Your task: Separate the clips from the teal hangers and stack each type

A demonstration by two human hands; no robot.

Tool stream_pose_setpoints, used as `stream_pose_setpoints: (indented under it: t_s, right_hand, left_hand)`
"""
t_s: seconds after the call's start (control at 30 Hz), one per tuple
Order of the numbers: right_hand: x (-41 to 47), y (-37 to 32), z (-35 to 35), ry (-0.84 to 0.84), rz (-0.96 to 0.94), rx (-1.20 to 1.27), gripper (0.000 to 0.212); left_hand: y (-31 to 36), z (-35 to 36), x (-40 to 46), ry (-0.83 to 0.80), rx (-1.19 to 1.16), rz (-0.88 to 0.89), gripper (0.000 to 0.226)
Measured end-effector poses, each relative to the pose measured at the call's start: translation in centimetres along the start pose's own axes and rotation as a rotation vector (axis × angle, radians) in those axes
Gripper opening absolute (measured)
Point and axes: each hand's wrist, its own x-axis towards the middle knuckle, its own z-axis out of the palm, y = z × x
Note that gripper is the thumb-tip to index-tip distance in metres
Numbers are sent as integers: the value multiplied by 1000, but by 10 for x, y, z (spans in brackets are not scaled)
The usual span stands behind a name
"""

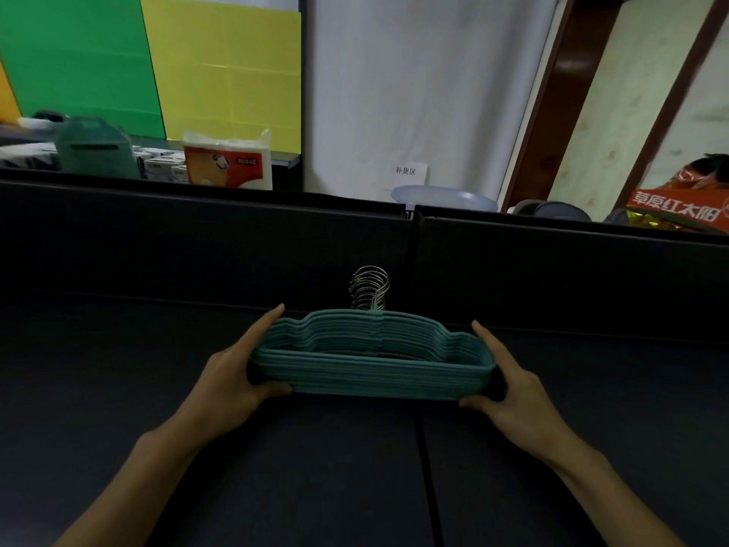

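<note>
Teal hanger stack (371, 363) btwn hands: left hand (232, 373) & right hand (513, 384) grip its ends.

We read three pieces of text, all beyond the dark partition (205, 238). A white paper sign (406, 172) on the pale wall carries the Chinese characters "补货区". An orange-red bag (682, 203) at the far right shows large white characters in mirror image, seemingly "草原红太阳". A red-and-white tissue pack (228, 161) on the shelf at left bears small white lettering, reversed and too blurred for us to make out with certainty.
</note>
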Motion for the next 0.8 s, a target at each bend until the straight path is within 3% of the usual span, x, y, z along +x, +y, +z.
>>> stream_pose_setpoints:
  t_s: [0.3,0.43,0.5,0.63,0.8]
  right_hand:
    - [-6,-21,4,34,48,-71,95]
    - [-8,-35,3,28,125,-136,107]
    - [-16,-44,5,44,154,-205,108]
    - [-46,-68,10,133,189,-457,96]
    - [-113,-86,0,294,333,-747,85]
  left_hand:
    - [0,1,-2,-8,-54,44,96]
    - [3,-3,-1,29,-80,-19,94]
    - [7,-7,-4,35,37,-8,91]
    - [25,-5,-6,86,337,192,78]
    - [81,33,-8,46,404,441,66]
